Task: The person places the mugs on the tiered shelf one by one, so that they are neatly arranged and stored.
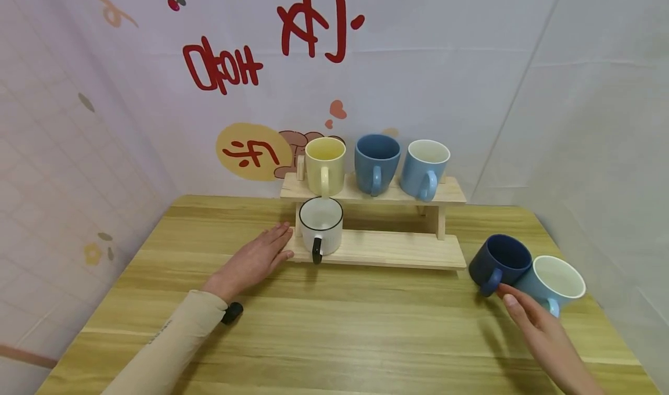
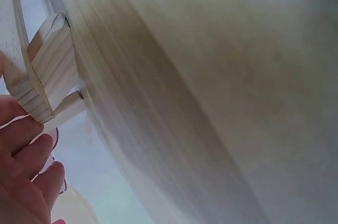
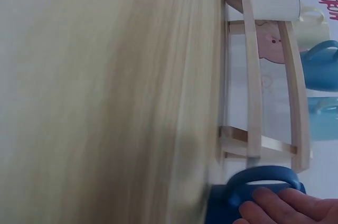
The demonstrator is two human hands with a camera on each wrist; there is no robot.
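A two-tier wooden rack [image 1: 402,248] stands against the back wall. My left hand [image 1: 258,258] rests at the left end of its lower shelf, fingers extended and touching the wood; the left wrist view shows the fingertips along the shelf end. Beside them on that shelf is a white mug [image 1: 329,241] with a black rim and handle. At the right, my right hand [image 1: 538,328] reaches to a navy mug [image 1: 483,260], fingertips at its handle and thumb apart from it. The right wrist view shows these fingers [image 3: 269,205] overlapping the handle opening.
On the upper shelf stand a yellow mug [image 1: 312,174], a blue mug [image 1: 366,168] and a light blue mug [image 1: 415,174], handles facing forward. Close against the navy mug is another light blue mug [image 1: 535,287], white inside. The wooden table [image 1: 366,331] ends at a patterned cloth wall [image 1: 444,81].
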